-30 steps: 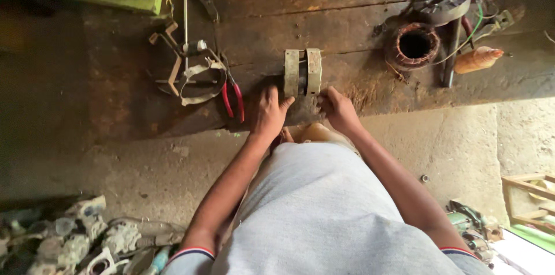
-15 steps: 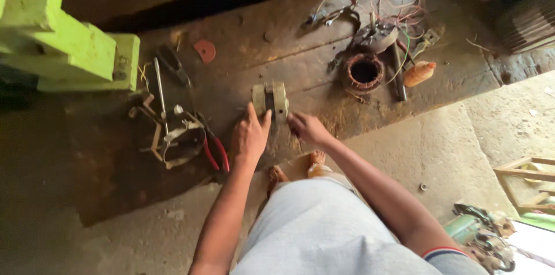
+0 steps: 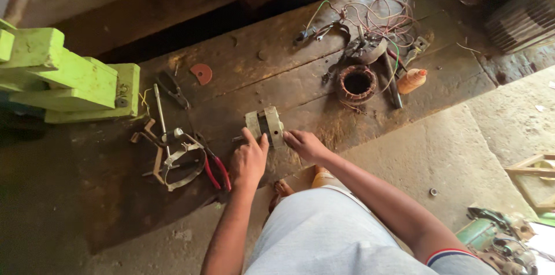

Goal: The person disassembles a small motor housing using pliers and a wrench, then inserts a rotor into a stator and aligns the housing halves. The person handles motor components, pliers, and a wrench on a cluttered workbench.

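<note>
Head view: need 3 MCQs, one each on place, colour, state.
1. Where do the red-handled pliers lie?
A. beside the left hand
B. on the green block
C. inside the wire coil

2. What colour is the big block at the left?
A. blue
B. bright green
C. white

3. How does the right hand stand to the metal block?
A. far off
B. fingers at its edge
C. lifting it high

Key: 1 A, pliers lie just left of that hand; 2 B, paint is lime green; 3 B, fingertips meet the block, which rests on the bench.
</note>
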